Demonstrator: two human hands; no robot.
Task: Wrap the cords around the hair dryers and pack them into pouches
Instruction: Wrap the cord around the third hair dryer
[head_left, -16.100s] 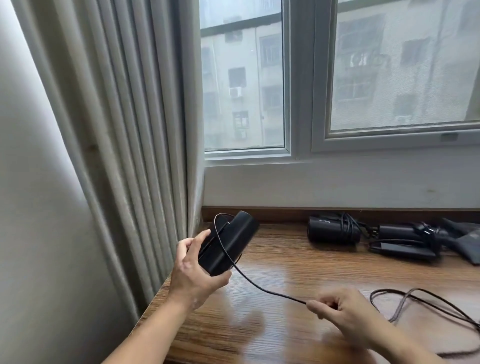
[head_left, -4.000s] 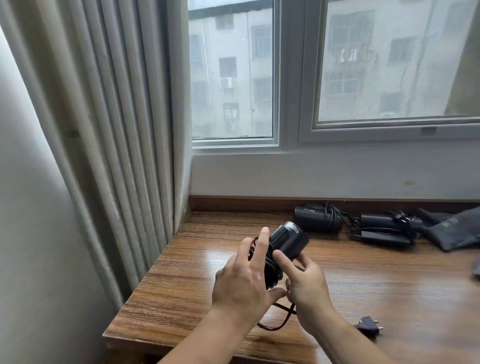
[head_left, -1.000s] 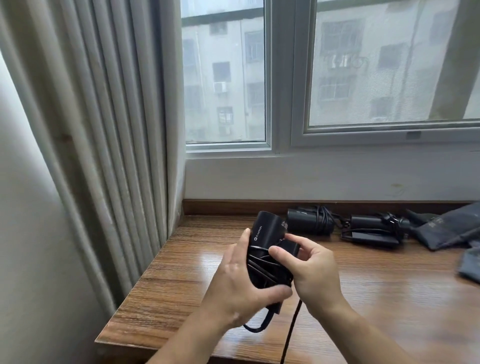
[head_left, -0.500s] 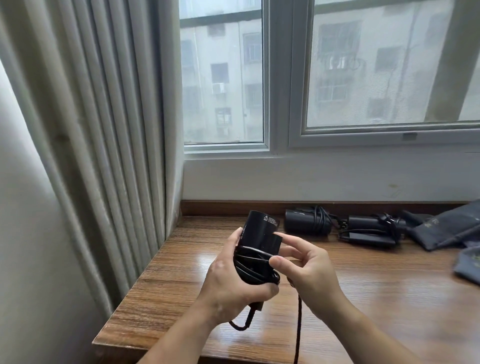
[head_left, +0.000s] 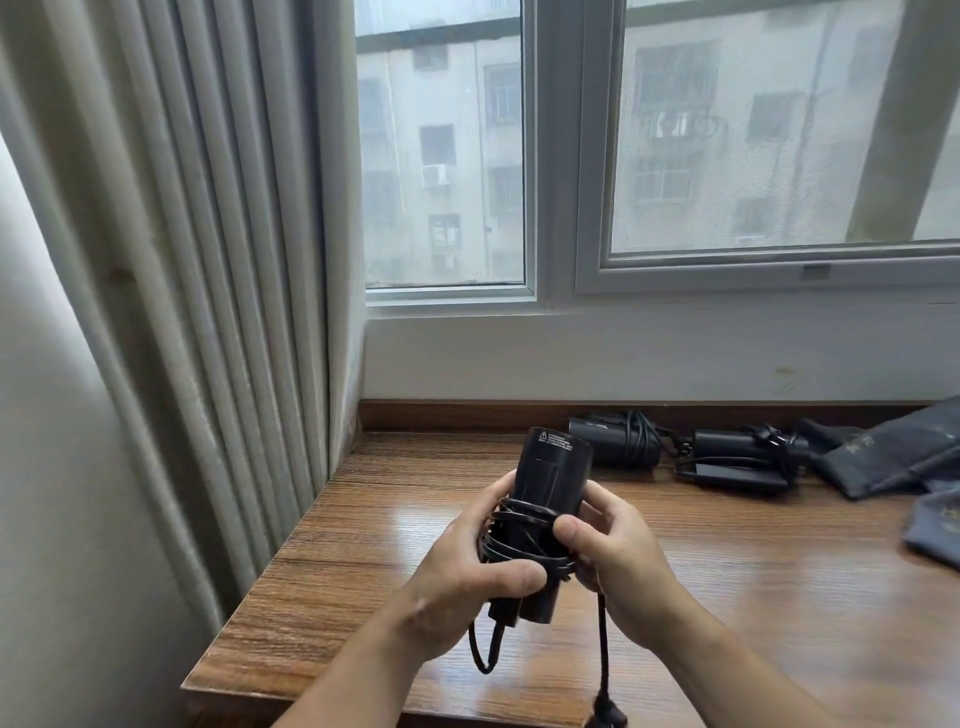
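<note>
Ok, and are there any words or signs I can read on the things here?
Held hair dryer: a white warning triangle, then rows of tiny white print, too small to read.
Grey pouch at the back right: a faint gold mark, too blurred to read.
Small tag on the window frame: nothing readable.
No text can be read in full anywhere.

A black hair dryer (head_left: 551, 483) is held upright above the tabletop (head_left: 363, 519), its cord (head_left: 524, 519) coiled round the middle (the loose tail hangs to the plug (head_left: 605, 719)). A second dryer (head_left: 613, 441) and a third dryer (head_left: 737, 457), both wrapped, lie at the back, with dark grey pouches (head_left: 893, 457) just right of them.
</note>
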